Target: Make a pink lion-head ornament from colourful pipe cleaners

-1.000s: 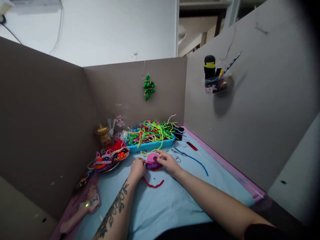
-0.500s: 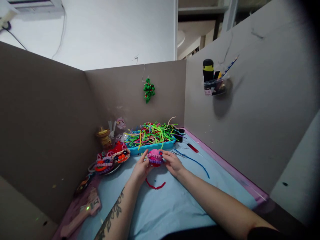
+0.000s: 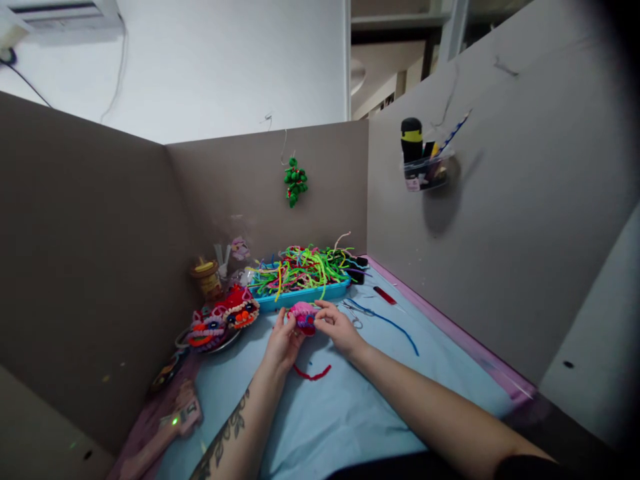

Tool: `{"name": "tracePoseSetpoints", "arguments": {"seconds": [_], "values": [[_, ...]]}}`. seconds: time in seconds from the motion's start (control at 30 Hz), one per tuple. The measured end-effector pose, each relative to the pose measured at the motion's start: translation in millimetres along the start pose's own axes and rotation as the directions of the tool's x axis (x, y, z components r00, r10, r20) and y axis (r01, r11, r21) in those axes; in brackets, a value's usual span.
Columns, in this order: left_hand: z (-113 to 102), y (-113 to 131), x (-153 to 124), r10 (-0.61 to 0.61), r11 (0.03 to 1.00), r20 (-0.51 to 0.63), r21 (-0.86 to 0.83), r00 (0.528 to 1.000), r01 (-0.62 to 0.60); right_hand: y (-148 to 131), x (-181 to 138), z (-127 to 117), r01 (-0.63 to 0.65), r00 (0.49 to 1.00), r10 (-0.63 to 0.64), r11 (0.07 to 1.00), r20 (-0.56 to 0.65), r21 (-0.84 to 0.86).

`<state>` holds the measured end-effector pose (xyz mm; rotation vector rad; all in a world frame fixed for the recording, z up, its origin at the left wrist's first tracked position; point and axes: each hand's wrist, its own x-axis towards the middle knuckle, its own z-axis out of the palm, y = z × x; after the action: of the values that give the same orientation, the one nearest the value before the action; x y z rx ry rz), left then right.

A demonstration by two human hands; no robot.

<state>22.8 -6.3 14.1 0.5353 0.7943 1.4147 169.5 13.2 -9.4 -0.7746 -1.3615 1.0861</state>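
My left hand (image 3: 283,340) is closed around the left side of a small pink and purple pipe-cleaner figure (image 3: 301,312), which is held just above the blue cloth. A blue ring-like piece (image 3: 310,321) shows on the figure's right side. There the fingers of my right hand (image 3: 336,328) are pinched together against it; whether they grip the ring or the figure's edge is too small to tell. Below the hands a curved red pipe cleaner (image 3: 315,376) lies on the cloth.
A blue tray (image 3: 305,295) heaped with coloured pipe cleaners stands behind my hands. Finished figures (image 3: 220,323) sit on a plate at left, above a pink glue gun (image 3: 173,423). Scissors (image 3: 354,317), a blue pipe cleaner (image 3: 400,330) and a red-handled tool (image 3: 385,295) lie at right.
The figure has turned and shifted slightly left, so its blue ring faces more forward. My right hand has moved left with it, its fingers now closer to the figure's front.
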Motion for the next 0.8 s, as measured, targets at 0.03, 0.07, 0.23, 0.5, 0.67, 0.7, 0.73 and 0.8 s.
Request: {"name": "tracePoseSetpoints", "arguments": {"seconds": [0.03, 0.07, 0.23, 0.5, 0.67, 0.7, 0.73, 0.8], "values": [[1, -1, -1, 0.002, 1.000, 0.010, 0.002, 1.000, -0.002, 1, -1, 1, 0.004, 1.000, -0.004, 0.999, 0.004, -0.031], [2, -2, -2, 0.002, 1.000, 0.022, 0.003, 1.000, -0.002, 1, -1, 2, 0.005, 1.000, -0.005, 0.998, 0.002, -0.055], [5, -4, -6, -0.011, 1.000, 0.046, 0.009, 0.999, 0.011, 3, -1, 3, -0.015, 0.999, 0.012, 0.996, -0.037, -0.088], [3, -6, -6, 0.006, 0.999, 0.069, 0.032, 0.998, -0.008, 3, 0, 3, -0.044, 0.996, 0.035, 0.992, -0.076, -0.115], [-2, -13, -2, 0.019, 0.997, 0.101, 0.067, 0.995, -0.026, 5, -1, 3, -0.081, 0.992, 0.067, 0.989, -0.111, -0.125], [-2, -14, -2, 0.027, 0.997, 0.113, 0.071, 0.993, -0.035, 6, -1, 3, -0.083, 0.990, 0.068, 0.988, -0.120, -0.132], [-3, -15, -1, 0.037, 0.996, 0.122, 0.072, 0.992, -0.046, 7, -2, 4, -0.083, 0.990, 0.065, 0.986, -0.128, -0.143], [-2, -17, -1, 0.062, 0.995, 0.125, 0.076, 0.990, -0.072, 8, -2, 4, -0.077, 0.988, 0.052, 0.982, -0.146, -0.174]]}}
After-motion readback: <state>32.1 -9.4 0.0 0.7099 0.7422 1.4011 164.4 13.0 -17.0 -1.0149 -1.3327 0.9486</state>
